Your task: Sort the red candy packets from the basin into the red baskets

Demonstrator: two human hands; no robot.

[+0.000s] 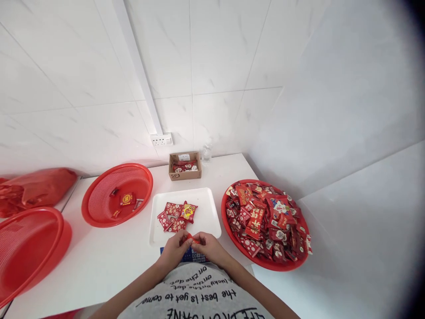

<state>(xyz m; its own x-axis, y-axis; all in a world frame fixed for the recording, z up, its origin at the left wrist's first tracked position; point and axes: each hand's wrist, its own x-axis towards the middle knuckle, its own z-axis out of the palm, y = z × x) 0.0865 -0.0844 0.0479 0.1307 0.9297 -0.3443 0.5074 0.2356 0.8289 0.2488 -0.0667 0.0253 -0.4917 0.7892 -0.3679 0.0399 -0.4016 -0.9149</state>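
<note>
My left hand [175,250] and my right hand [209,249] meet at the near edge of the white tray [206,215], fingers pinched together on a small red packet [191,238] held between them. On the tray lie several red candy packets [177,215], one with a yellow patch. To the right stands a red basket [265,261] heaped with red packets [265,219]. A blue object shows just under my hands; I cannot make out what it is.
A red mesh basket [99,208] at the left holds a few packets. A small cardboard box [185,166] with packets and a water bottle [206,153] stand by the wall. Another red basket [29,248] and a red bag [36,186] sit far left.
</note>
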